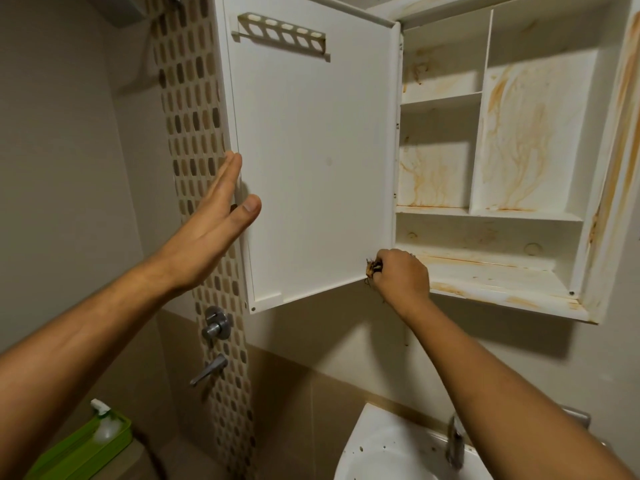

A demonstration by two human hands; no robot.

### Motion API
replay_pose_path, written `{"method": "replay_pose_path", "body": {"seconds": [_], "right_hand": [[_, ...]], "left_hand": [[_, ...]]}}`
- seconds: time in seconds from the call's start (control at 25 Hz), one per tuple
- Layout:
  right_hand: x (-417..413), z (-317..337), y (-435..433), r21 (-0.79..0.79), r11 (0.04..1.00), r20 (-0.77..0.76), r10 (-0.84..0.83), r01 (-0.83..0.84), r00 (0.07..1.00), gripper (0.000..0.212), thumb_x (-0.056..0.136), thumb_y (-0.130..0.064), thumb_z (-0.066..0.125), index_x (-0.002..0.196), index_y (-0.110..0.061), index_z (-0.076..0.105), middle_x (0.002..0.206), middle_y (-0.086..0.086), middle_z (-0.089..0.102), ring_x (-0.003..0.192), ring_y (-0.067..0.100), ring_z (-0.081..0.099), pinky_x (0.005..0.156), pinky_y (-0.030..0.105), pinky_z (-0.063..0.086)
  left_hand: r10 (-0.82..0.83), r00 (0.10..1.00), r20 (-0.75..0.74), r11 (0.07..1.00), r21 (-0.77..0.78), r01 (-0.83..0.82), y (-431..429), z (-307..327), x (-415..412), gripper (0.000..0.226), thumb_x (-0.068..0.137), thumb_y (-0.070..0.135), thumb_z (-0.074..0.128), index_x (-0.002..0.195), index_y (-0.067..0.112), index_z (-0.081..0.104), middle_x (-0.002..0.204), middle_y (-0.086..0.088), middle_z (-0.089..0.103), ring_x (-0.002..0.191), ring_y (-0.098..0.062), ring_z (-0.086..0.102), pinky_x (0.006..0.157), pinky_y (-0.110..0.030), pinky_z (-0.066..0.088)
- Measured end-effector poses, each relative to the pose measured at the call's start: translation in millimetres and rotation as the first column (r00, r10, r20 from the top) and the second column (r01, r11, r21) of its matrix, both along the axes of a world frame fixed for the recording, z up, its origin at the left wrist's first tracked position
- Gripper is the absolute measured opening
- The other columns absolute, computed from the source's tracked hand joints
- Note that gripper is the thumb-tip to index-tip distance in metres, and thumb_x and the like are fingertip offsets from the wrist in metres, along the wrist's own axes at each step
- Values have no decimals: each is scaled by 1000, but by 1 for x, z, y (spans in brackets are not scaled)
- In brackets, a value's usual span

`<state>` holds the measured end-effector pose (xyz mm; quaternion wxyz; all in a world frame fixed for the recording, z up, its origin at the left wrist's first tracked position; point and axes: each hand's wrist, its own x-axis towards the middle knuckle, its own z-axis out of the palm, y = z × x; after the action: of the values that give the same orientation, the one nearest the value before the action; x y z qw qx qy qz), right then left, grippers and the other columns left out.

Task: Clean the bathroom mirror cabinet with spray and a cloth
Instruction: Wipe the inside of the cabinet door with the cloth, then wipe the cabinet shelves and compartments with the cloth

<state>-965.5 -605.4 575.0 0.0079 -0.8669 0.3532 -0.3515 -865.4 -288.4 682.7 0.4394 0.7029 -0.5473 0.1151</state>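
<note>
Likely light, stiff door (311, 168); left hand (221, 209) lay flat, open at its free edge; right hand (401, 275) clenched brown wad (372, 270).

No writing, label, brand or number can be read, not even on the bottle (106, 429) at seven o'clock.

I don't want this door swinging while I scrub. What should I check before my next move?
Cabinet door open wide: ok.
Left hand at the door's free edge, fingers straight: ok.
Right hand grips a brownish scrubbing wad at the door's lower hinge corner: ok.
Wad is a cloth: cannot tell.
Cabinet shelves stain-free: not ok, orange streaks.
Spray bottle at hand: not ok, down in the green tray.
</note>
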Motion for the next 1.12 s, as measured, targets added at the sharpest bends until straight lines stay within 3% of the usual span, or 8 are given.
{"method": "replay_pose_path", "body": {"seconds": [0.28, 0.4, 0.6, 0.8, 0.88, 0.96, 1.04, 1.12], "right_hand": [[7, -11, 98, 199, 920, 168, 306, -336, 937, 11, 91, -26, 63, 93, -26, 74, 89, -9, 65, 78, 16, 60, 56, 27, 42], [-6, 8, 101, 443, 691, 306, 483, -571, 821, 20, 89, -15, 68, 103, -23, 80, 96, -4, 75, 89, 16, 70, 77, 32, 58], [-45, 62, 71, 542, 429, 645, 339, -723, 685, 17, 100, -9, 61, 106, -15, 75, 95, 7, 76, 86, 19, 69, 76, 32, 53], [-80, 105, 41, 424, 492, 750, 280, -761, 599, 16, 102, -18, 64, 106, -11, 76, 96, 7, 79, 85, 19, 72, 75, 34, 56], [-90, 122, 36, 369, 478, 769, 325, -797, 551, 17, 100, -20, 66, 110, -10, 77, 103, 11, 79, 88, 20, 73, 79, 36, 57], [-97, 142, 35, 335, 431, 769, 390, -838, 508, 20, 98, -21, 70, 113, -9, 76, 108, 15, 78, 92, 23, 73, 81, 35, 58], [-104, 167, 27, 300, 376, 802, 399, -877, 445, 23, 94, -17, 73, 114, -6, 74, 108, 16, 77, 93, 25, 74, 79, 34, 59], [-113, 184, 17, 243, 327, 884, 314, -913, 348, 26, 94, -17, 74, 116, -3, 72, 108, 15, 77, 96, 26, 74, 80, 37, 60]], "left_hand": [[23, 1000, 16, 999, 22, -24, 0, 3, -3, 116, 67, 104, 20, 162, 42, -7, 167, 26, -15, 154, 1, -7, 126, -49, 3], [54, 993, 109, 997, 55, -61, 3, 2, -7, 109, 75, 100, 19, 162, 41, -8, 167, 25, -16, 155, -1, -7, 127, -52, 6], [192, 946, 261, 975, 57, -213, 5, 8, -15, 105, 81, 93, 26, 164, 34, -1, 172, 12, -9, 158, -12, -3, 126, -57, 16], [189, 864, 466, 978, -167, -125, -26, 27, -54, 78, 93, 70, 43, 159, 29, 34, 169, 6, 22, 155, -13, 20, 121, -44, 28], [68, 932, 356, 994, -108, -31, -56, 37, -67, 72, 96, 64, 51, 158, 31, 34, 165, 8, 33, 150, -11, 32, 120, -44, 36], [-92, 992, 85, 996, -4, 93, -94, 51, -77, 81, 94, 57, 65, 161, 30, 27, 161, 5, 40, 144, -16, 42, 115, -44, 42], [-204, 967, -153, 977, 30, 211, -132, 70, -83, 87, 88, 47, 76, 160, 30, 29, 146, 1, 55, 129, -20, 59, 105, -43, 53], [-285, 911, -296, 958, -48, 284, -157, 91, -82, 63, 88, 29, 80, 145, 22, 52, 119, -2, 72, 103, -20, 73, 94, -44, 60]]}}
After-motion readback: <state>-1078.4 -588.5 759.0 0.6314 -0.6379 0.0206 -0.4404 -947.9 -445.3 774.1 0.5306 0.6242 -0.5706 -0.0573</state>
